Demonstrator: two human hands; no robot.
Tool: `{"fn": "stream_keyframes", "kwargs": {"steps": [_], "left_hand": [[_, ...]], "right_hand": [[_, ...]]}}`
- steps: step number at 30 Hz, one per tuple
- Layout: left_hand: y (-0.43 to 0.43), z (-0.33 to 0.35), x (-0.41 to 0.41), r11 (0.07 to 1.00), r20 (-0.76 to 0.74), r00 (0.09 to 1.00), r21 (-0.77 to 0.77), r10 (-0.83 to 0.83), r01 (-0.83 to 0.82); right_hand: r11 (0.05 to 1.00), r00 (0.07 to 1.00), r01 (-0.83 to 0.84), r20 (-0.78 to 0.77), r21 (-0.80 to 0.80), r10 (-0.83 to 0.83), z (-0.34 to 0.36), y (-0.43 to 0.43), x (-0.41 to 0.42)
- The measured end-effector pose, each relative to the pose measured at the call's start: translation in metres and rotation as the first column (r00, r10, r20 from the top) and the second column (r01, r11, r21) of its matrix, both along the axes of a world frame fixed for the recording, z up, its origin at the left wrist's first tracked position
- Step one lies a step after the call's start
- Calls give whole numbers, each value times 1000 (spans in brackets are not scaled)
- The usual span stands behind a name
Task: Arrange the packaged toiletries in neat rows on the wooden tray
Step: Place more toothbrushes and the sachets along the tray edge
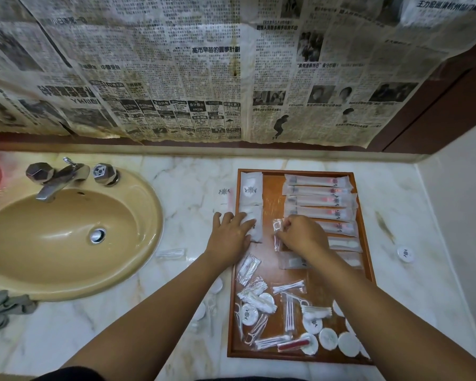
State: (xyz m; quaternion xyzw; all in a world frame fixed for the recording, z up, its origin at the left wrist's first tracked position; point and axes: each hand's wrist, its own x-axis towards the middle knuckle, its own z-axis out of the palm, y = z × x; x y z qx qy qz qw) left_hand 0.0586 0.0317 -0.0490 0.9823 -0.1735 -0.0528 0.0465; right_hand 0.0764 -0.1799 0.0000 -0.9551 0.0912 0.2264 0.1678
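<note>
A wooden tray (270,188) lies on the marble counter, right of the sink. Several long toothbrush packets (318,192) lie in a stacked row along its right side. Two white flat packets (250,188) sit in a column at its left edge. My left hand (230,235) rests flat with straight fingers on the lower white packet (254,233). My right hand (300,235) pinches a small clear packet with a red item (277,228) at the tray's middle. A loose heap of cotton buds, floss picks and round white packets (280,317) fills the tray's near end.
A beige sink (66,237) with a metal tap (58,180) is at the left. Loose packets lie on the counter: one (224,198) left of the tray, a clear one (171,254) by the sink, a round white one (405,254) at right. Grey cloth (3,307) lies near left.
</note>
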Motion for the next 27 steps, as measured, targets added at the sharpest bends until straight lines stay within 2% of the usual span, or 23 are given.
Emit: {"fn": "stream_keyframes", "kwargs": {"steps": [4,14,17,19,21,22,25,27], "left_hand": [[2,-2,-3,1000,14,1000,-14,3,-3],[7,-9,-7,998,12,1000,-67,8,-7],[9,-5,-3,977,54,998,-210,38,-26],[9,5,4,928,57,982,-341,181,-152],[11,16,18,821,-9,907,-421,422,-386],[13,20,28,756,-61,842,-408,537,-512],[17,26,60,611,-252,633,-170,732,-773],[19,26,74,609,-303,592,-48,746,-792]], "right_hand": [[980,996,-78,37,-184,86,-3,18,-4],[975,998,-40,47,-216,51,-2,31,-4],[973,998,-15,51,-230,27,-2,33,-3],[976,999,3,45,-217,7,-3,34,-3],[983,998,27,52,-183,-18,-4,32,-5],[986,998,46,52,-159,-38,-4,31,-6],[990,991,132,11,-57,-131,-3,27,-8],[977,978,208,-12,47,-208,-5,23,-8]]}}
